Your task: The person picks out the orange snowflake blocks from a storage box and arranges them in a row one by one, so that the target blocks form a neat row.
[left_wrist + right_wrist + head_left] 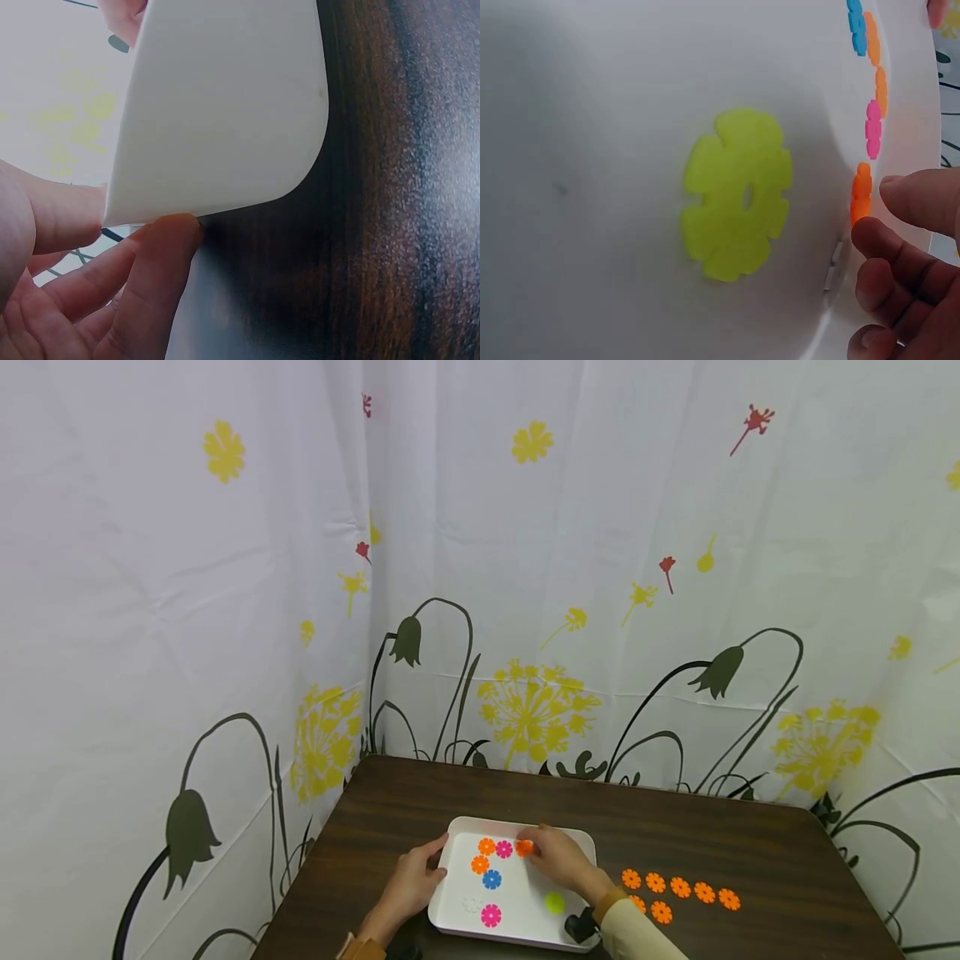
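A white tray (525, 893) lies on the table; my left hand (411, 883) grips its left edge. In the left wrist view, my left hand (112, 277) has its thumb and fingers around the rim of the tray (225, 105). My right hand (564, 860) is over the tray's far part, its fingertips at an orange flower disc (524, 848). From the right wrist, an index fingertip overlaps the low end of that orange disc (861, 193), while the thumb of my right hand (881, 208) stands slightly apart from it. A pink disc (504, 849) lies just left.
The tray also holds orange discs (480, 864), a blue disc (492, 879), a pink disc (491, 916), a yellow-green disc (554, 903) and a pale disc (472, 905). Several orange discs (680, 887) lie on the table right of the tray. A patterned curtain (465, 527) hangs behind.
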`<state>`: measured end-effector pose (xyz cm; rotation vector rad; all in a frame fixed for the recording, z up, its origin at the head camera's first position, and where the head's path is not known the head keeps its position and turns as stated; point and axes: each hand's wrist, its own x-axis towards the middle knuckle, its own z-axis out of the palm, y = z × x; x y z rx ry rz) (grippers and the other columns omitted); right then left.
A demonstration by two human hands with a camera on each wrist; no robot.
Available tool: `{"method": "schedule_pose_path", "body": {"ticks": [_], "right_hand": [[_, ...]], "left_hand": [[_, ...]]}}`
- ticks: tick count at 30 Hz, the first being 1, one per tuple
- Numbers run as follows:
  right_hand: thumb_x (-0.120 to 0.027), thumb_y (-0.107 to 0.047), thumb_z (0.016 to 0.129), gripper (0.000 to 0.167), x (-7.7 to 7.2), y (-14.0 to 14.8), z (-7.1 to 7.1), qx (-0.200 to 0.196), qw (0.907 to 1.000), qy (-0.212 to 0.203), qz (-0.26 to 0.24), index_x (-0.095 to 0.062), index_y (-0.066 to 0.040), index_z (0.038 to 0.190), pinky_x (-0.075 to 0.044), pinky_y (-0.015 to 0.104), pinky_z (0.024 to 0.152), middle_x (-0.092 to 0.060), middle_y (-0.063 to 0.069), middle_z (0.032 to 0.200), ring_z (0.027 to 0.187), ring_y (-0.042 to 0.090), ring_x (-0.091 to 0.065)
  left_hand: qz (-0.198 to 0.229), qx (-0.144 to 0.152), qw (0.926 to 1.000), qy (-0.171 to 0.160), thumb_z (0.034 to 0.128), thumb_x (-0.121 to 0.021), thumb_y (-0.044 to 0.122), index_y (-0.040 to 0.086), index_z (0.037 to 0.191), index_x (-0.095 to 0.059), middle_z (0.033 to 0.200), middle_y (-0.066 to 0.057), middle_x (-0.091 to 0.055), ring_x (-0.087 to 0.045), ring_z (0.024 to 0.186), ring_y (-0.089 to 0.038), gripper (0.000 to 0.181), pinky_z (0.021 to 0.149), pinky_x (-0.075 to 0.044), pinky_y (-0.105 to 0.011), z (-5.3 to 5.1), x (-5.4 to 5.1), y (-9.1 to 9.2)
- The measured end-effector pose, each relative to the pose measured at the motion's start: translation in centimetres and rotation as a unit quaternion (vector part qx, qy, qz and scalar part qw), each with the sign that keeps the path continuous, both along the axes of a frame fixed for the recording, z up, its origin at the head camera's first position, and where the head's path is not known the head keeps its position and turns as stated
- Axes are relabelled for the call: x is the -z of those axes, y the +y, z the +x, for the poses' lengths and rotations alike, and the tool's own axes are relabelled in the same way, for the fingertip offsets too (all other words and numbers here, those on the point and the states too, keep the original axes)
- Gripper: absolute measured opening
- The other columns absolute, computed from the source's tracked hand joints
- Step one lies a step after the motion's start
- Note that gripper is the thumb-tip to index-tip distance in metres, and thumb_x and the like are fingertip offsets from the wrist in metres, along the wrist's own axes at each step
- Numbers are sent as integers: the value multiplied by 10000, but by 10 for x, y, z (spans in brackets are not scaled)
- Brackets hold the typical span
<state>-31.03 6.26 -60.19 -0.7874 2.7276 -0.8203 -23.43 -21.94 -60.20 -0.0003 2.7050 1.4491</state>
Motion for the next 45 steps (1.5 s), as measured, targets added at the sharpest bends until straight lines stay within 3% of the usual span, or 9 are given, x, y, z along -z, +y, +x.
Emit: {"method": "schedule_pose_path", "body": {"ticks": [3, 7, 9, 16, 22, 34, 45], "right_hand": [[-772, -62, 937, 323, 0, -1, -1, -45, 9999, 83, 74, -752, -77, 1259, -568, 532, 998, -770, 73, 1157, 1024, 297, -696], [-783, -64, 929, 314, 1, -1, -1, -156, 9996, 176, 160, -759, -74, 1242, -599, 457, 923, -766, 58, 1123, 883, 193, -636], [-792, -77, 925, 312, 2, -2, -2, -180, 9993, 239, 245, -761, -78, 1235, -599, 450, 940, -768, 52, 1129, 896, 172, -637], [-807, -95, 915, 286, 7, -6, -4, -206, 9967, 548, 558, -778, -91, 1199, -579, 479, 998, -778, 49, 1106, 1001, 244, -703], [-816, -95, 908, 250, 6, -7, -2, -55, 9952, 621, 751, -793, -112, 1156, -581, 474, 996, -772, 44, 1060, 969, 234, -687], [-847, -92, 866, 205, 5, -10, -2, -102, 9924, 831, 900, -779, -162, 1047, -599, 382, 838, -741, -15, 956, 814, 151, -613], [-913, -121, 810, 268, 5, -9, -2, -125, 9905, 1018, 914, -710, -199, 967, -550, 256, 695, -560, -45, 902, 724, 87, -528]], "left_hand": [[-4, -2, 10000, 5, 937, -690, -83, -64, 1491, -549, 1298, -317, -679, -724, 856, -210, 572, 688, -619, -332, 0, 0, 0], [-38, -10, 10000, 1, 939, -691, -74, -53, 1494, -552, 1279, -299, -691, -709, 832, -196, 572, 676, -609, -320, 0, -1, 0], [-52, -9, 10000, 2, 938, -692, -74, -52, 1493, -553, 1278, -296, -692, -702, 824, -191, 572, 672, -604, -317, 0, 0, 0], [7, 12, 10000, 4, 940, -690, -79, -53, 1498, -546, 1295, -314, -677, -707, 828, -193, 577, 670, -608, -315, 0, 0, 0], [13, 46, 10000, 47, 938, -691, -80, -58, 1497, -544, 1260, -297, -689, -680, 796, -186, 579, 648, -588, -290, -1, 1, 1], [15, 78, 9999, 64, 937, -690, -86, -66, 1499, -536, 1290, -320, -674, -698, 812, -198, 583, 661, -600, -307, 0, 1, 0], [-14, 51, 10000, 62, 937, -688, -87, -68, 1494, -541, 1274, -310, -683, -704, 837, -195, 576, 685, -610, -326, 0, 2, -1]]}}
